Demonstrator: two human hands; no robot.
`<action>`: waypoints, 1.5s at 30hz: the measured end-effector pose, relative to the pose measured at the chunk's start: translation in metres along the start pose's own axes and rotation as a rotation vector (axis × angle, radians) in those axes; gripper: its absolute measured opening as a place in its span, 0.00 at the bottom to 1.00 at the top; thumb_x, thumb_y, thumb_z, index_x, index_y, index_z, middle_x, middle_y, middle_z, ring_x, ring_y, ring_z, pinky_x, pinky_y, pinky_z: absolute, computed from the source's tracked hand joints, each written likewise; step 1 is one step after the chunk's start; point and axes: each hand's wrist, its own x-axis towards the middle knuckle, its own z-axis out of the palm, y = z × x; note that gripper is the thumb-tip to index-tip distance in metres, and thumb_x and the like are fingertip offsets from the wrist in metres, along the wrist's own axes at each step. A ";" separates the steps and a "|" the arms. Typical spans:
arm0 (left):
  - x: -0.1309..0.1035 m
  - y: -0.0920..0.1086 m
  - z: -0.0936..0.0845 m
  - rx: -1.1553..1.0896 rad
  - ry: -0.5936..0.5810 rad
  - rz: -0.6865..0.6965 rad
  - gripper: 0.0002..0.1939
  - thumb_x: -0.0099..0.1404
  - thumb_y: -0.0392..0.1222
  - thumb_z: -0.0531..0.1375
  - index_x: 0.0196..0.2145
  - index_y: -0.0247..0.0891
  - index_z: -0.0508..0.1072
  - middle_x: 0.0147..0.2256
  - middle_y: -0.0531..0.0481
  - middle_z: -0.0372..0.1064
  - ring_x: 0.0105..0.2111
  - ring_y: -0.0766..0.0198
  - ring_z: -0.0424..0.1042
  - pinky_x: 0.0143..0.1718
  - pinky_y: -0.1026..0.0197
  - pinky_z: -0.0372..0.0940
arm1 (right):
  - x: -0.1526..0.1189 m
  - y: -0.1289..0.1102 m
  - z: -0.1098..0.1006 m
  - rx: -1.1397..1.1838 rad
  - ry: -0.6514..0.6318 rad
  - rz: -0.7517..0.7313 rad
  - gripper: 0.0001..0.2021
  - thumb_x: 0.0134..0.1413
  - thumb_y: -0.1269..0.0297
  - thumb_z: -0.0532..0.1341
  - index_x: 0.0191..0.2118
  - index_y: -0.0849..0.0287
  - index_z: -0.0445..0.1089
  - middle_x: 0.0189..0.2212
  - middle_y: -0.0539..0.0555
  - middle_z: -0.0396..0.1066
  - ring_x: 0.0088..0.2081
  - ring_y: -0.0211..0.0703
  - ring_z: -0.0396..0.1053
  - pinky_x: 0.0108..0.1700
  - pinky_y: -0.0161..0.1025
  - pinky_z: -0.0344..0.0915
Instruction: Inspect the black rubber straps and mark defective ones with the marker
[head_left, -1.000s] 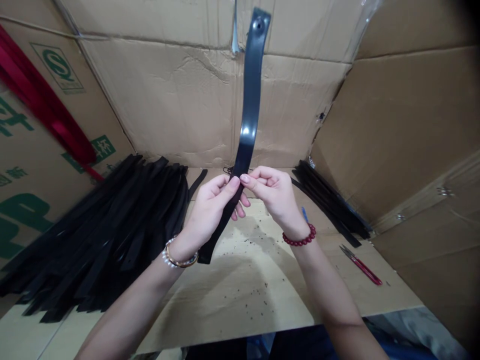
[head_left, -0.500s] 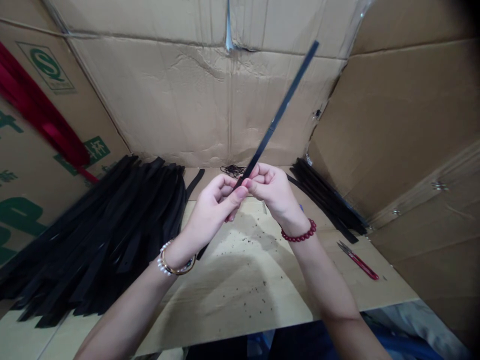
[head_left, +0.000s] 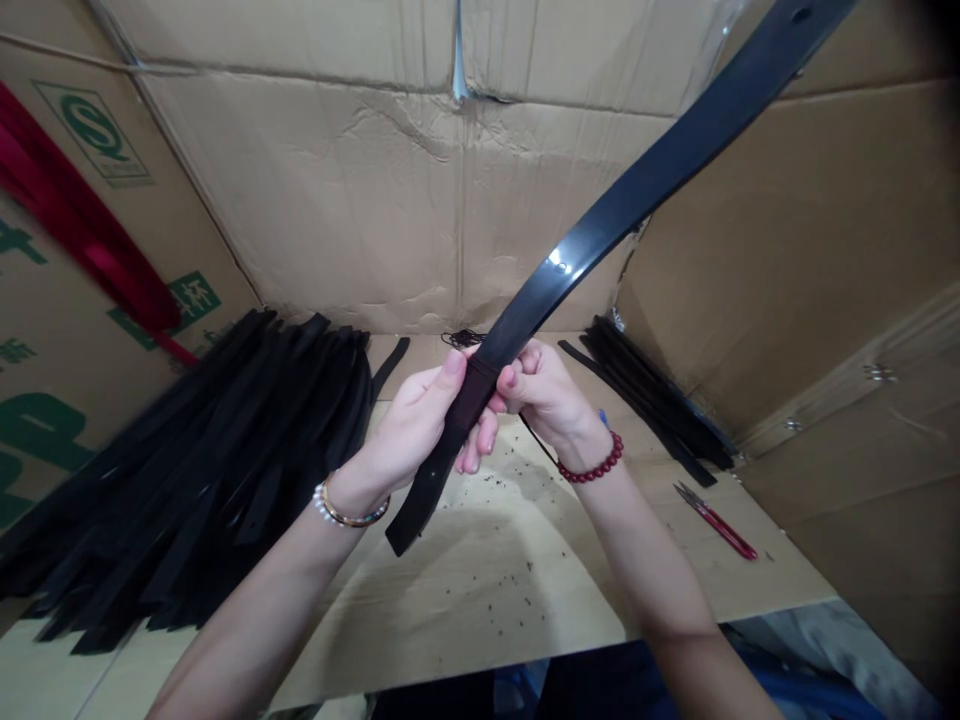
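Observation:
A long, glossy black curved strip [head_left: 600,225] with small holes slants up to the right across the head view. A dark, dull wrapping [head_left: 474,392] goes around its lower part. My left hand [head_left: 420,405] is closed on the strip at this wrapping, thumb on the near face and fingers behind. My right hand [head_left: 546,392] is closed at the wrapping's right edge, thumb against bent fingers. From beneath that hand a thin dark cord [head_left: 538,442] trails toward the wrist; whether the fingers pinch it is hidden.
On the left lies a large pile of black strips [head_left: 217,460]. Fewer black strips [head_left: 660,400] lie at the right wall. Red-handled thread snips [head_left: 716,520] rest at the table's right. Behind my hands is a tangle of dark cord [head_left: 463,338]. Cardboard walls [head_left: 337,200] enclose the table.
The strip has turned from nearly edge-on to showing its broad, shiny face, and its lower end now shows below my left hand. Both hands stay near the same place.

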 end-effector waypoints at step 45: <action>0.004 -0.003 -0.005 -0.141 0.002 -0.034 0.19 0.68 0.56 0.59 0.36 0.34 0.69 0.25 0.52 0.71 0.17 0.72 0.68 0.18 0.70 0.63 | 0.000 -0.008 0.004 -0.085 0.104 -0.105 0.16 0.46 0.54 0.73 0.32 0.61 0.73 0.16 0.45 0.69 0.18 0.31 0.65 0.20 0.29 0.58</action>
